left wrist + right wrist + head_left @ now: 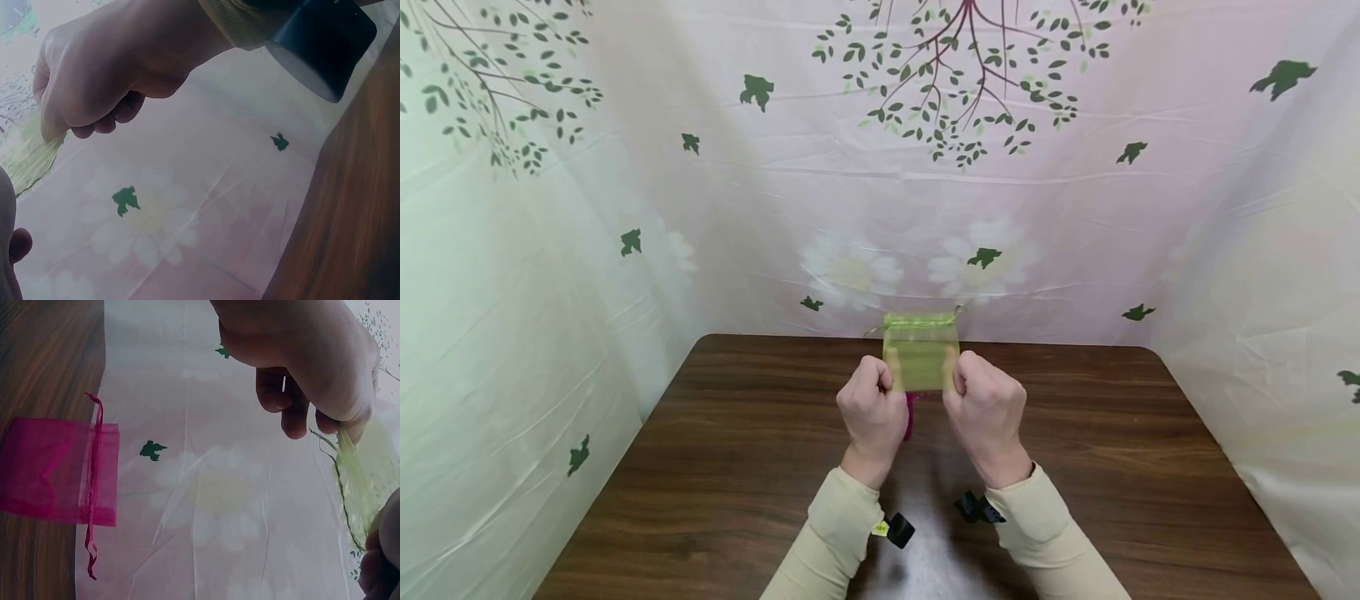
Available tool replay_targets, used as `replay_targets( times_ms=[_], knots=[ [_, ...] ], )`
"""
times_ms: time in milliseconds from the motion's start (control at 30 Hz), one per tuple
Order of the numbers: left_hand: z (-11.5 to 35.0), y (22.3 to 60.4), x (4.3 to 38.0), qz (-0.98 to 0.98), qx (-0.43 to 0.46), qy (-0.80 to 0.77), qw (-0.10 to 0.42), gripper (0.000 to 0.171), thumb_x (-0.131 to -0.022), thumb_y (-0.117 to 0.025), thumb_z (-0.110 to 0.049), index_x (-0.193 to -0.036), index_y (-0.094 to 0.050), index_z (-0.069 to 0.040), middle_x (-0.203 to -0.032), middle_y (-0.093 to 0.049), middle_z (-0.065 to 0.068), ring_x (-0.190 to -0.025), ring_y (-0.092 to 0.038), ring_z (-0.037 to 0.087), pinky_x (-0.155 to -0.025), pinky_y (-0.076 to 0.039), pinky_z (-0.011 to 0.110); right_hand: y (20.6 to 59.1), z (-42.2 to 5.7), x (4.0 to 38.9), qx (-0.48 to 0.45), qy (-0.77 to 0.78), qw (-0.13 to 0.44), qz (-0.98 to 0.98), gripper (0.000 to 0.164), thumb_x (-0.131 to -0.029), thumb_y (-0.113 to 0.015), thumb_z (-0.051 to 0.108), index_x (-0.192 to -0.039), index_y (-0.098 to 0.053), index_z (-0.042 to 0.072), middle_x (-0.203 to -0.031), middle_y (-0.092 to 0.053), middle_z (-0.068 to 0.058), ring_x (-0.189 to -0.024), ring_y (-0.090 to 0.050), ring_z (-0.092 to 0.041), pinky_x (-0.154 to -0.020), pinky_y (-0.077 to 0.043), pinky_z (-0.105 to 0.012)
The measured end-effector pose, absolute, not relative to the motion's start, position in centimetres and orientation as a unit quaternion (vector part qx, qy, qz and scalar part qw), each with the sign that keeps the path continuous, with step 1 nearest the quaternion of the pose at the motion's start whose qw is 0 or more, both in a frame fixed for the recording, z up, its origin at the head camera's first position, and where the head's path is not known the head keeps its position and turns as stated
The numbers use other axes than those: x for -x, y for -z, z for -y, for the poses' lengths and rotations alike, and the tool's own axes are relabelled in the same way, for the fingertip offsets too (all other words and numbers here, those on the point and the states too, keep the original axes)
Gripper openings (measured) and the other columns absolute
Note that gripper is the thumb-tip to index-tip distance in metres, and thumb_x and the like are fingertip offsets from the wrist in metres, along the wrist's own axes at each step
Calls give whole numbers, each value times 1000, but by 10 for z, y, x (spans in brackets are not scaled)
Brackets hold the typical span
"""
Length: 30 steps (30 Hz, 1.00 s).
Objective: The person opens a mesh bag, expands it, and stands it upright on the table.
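Note:
A sheer lime-green drawstring pouch [922, 354] is stretched flat between both hands, its cord end up in the head view. My left hand [872, 407] pinches its left side between thumb and curled fingers, and my right hand [988, 404] pinches the right side the same way. The dark tabletop shows through the thin fabric. Below and behind it, a magenta drawstring pouch [44, 472] lies flat on the table, its ribbon ends loose; in the head view the hands and green pouch mostly hide it.
The dark wood-grain table [737, 475] stretches out on both sides of the arms. Pale hanging cloth [880, 217], printed with leaves, birds and daisies, surrounds its back and sides. Each wrist carries a small black camera, such as the left wrist camera [900, 530].

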<state>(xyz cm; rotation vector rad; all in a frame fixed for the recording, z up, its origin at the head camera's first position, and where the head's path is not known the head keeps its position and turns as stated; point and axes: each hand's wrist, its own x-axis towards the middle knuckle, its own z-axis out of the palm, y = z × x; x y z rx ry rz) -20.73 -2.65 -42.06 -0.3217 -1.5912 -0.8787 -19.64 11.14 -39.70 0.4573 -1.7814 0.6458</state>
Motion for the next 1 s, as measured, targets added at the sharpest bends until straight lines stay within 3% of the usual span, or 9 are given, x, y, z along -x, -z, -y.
replay_targets(
  times_ms=[267, 533, 1000],
  knots=[
    [29, 419, 207, 691, 138, 365, 608, 35, -86, -65, 12, -70, -41, -8, -56, -36, 1, -45, -33, 13, -43, -31, 27, 398, -113, 198, -198, -291, 556, 753, 37, -91, -63, 0, -67, -38, 11, -55, -32, 2, -46, -25, -10, -43, -23, -28],
    [31, 420, 206, 683, 128, 433, 574, 19, -91, -76, 3, -89, -58, -2, -67, -63, 6, -51, -59, 17, -45, -50, 30, 400, -116, 199, -207, -369, 531, 734, 16, -87, -73, -5, -87, -59, 2, -66, -65, -7, -53, -63, -18, -46, -50, -34],
    [32, 417, 201, 684, 127, 420, 583, 18, -92, -77, -2, -94, -60, 0, -72, -66, 7, -52, -60, 17, -47, -52, 28, 399, -114, 199, -217, -364, 557, 714, 11, -87, -73, -5, -92, -64, -1, -69, -66, -7, -54, -63, -19, -48, -51, -35]
  ],
)
